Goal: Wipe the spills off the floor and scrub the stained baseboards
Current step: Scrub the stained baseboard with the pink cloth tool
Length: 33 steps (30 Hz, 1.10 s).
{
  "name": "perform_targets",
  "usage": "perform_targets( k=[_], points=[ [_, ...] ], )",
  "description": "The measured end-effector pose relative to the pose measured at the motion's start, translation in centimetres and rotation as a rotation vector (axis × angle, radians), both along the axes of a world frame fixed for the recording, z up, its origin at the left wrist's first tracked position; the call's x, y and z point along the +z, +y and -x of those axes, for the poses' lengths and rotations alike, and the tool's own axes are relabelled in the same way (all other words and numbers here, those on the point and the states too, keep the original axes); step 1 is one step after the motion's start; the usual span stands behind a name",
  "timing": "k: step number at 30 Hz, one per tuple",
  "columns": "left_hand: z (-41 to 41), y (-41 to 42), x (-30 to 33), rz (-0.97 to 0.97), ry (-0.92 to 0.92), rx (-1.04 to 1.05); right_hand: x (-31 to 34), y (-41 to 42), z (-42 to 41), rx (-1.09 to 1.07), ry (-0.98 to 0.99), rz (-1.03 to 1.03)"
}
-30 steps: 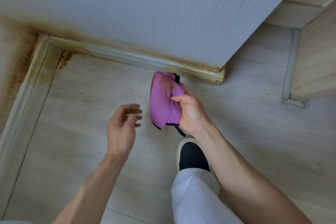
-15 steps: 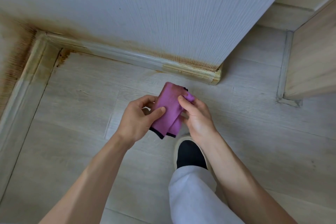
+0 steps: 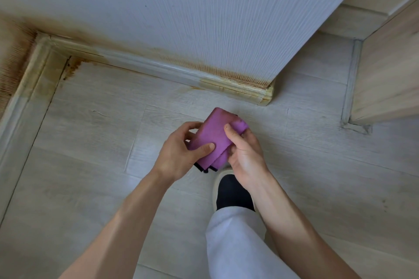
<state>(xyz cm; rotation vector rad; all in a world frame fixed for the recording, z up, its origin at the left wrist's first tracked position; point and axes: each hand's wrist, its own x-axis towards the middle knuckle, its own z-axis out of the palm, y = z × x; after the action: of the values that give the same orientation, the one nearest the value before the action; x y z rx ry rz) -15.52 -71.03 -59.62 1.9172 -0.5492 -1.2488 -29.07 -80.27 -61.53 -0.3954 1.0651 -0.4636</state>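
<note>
Purple cloth [image 3: 215, 140], folded, black-edged, held above the floor [image 3: 90, 165] between both hands, in front of the baseboard's right end. Left hand [image 3: 179, 154] grips its left side, thumb on top, fingers curled under. Right hand [image 3: 244, 152] pinches the right side, thumb on top. Baseboard [image 3: 158, 68] runs along the wall [image 3: 204, 18]; yellow-brown stains at its right end and near the left corner. Brown stain patch [image 3: 73, 67] on the floor at the corner. Slipper [image 3: 231, 190] with black sock below the hands, light trouser leg [image 3: 238, 244] lower. Wooden panel [image 3: 390, 79] at right.
</note>
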Motion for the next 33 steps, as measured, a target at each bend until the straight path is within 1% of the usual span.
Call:
perform_targets(
  k=[2,5,7,9,10,11,14,15,20,22,26,28,30,31,33],
  points=[
    [0.4,0.3,-0.2,0.028,-0.253,-0.069,0.2,0.0,0.0,-0.028,0.016,-0.01],
    [1.4,0.5,-0.5,0.136,-0.654,-0.273,0.7,-0.3,-0.1,-0.058,0.035,0.012],
    [1.9,0.4,-0.6,0.12,-0.825,-0.305,1.0,-0.4,-0.2,-0.06,0.021,0.032],
    [2.2,0.1,-0.4,0.118,-0.932,-0.274,1.3,-0.6,-0.3,-0.039,-0.003,0.042],
    [2.3,0.0,-0.3,0.124,-0.945,-0.261,1.5,-0.7,-0.3,-0.024,-0.016,0.049],
    [2.3,-0.2,-0.2,0.129,-0.919,-0.252,1.7,-0.8,-0.2,-0.008,-0.029,0.058],
    [2.3,-0.7,0.3,0.112,-0.706,-0.2,1.8,-0.8,0.1,0.057,-0.035,0.119],
    [2.2,-0.8,0.5,0.104,-0.667,-0.175,1.8,-0.7,0.2,0.078,-0.036,0.143],
    [1.8,-1.7,0.7,0.082,-0.719,-0.183,1.7,-0.3,0.4,0.145,-0.027,0.201],
    [1.7,-1.9,0.9,0.076,-0.707,-0.168,1.4,-0.1,0.4,0.159,0.017,0.23],
    [1.1,-2.5,1.9,0.065,-0.693,-0.12,1.1,0.0,0.3,0.135,0.178,0.318],
    [1.3,-2.8,2.8,0.055,-0.73,-0.158,1.2,0.1,0.1,0.153,0.263,0.41],
    [2.1,-3.2,3.5,0.071,-0.722,-0.207,1.7,0.2,-0.1,0.209,0.342,0.548],
    [2.4,-3.2,3.7,0.078,-0.682,-0.21,2.1,0.3,-0.3,0.233,0.373,0.615],
    [2.7,-3.4,3.9,0.043,-0.496,-0.155,3.1,0.2,-0.4,0.284,0.403,0.707]
  ],
)
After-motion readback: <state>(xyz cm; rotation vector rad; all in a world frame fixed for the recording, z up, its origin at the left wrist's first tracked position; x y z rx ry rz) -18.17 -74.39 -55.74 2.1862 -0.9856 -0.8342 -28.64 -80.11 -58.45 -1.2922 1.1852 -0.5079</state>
